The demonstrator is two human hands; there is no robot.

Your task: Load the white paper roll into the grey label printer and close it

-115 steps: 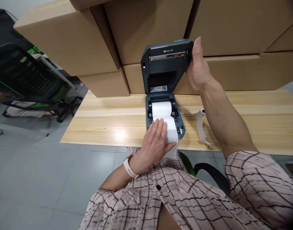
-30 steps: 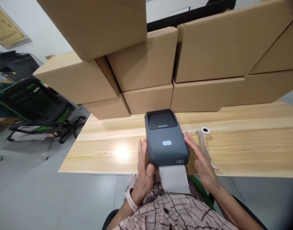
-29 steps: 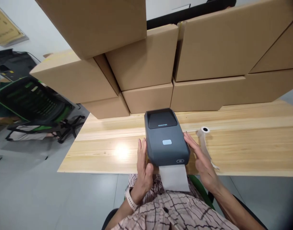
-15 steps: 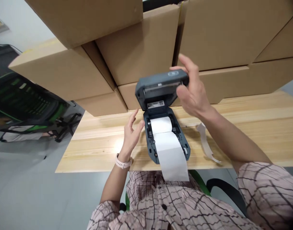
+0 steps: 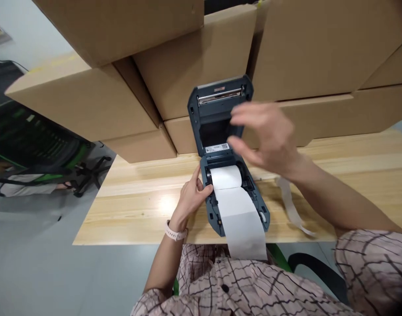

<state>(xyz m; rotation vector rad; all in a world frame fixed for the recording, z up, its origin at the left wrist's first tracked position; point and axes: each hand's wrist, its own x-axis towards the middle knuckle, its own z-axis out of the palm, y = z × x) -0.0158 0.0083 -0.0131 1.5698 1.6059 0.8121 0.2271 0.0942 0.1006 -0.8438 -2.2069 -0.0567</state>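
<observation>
A dark grey label printer (image 5: 215, 224) rests on the table with its lid (image 5: 193, 118) raised. Inside sits a white paper roll (image 5: 225, 176), its strip (image 5: 242, 224) running out over the front and past the table edge. My left hand (image 5: 193, 195) holds the printer's left side, thumb on the upper rim and fingers along the outer wall. Slightly blurred, my right hand (image 5: 268, 134) hovers at the right of the lid, fingers apart and nothing in them. A loose curled paper strip (image 5: 292, 208) lies right of the printer, partly under my right forearm.
Cardboard boxes (image 5: 201, 66) are stacked along the back of the wooden table (image 5: 131, 197). A black and green office chair (image 5: 30, 140) stands at the left on the grey floor. Another chair's armrest (image 5: 315, 267) shows by my right side.
The lid has swung further up and back. My right hand has let go of it, and my left hand has come onto the printer's left side.
</observation>
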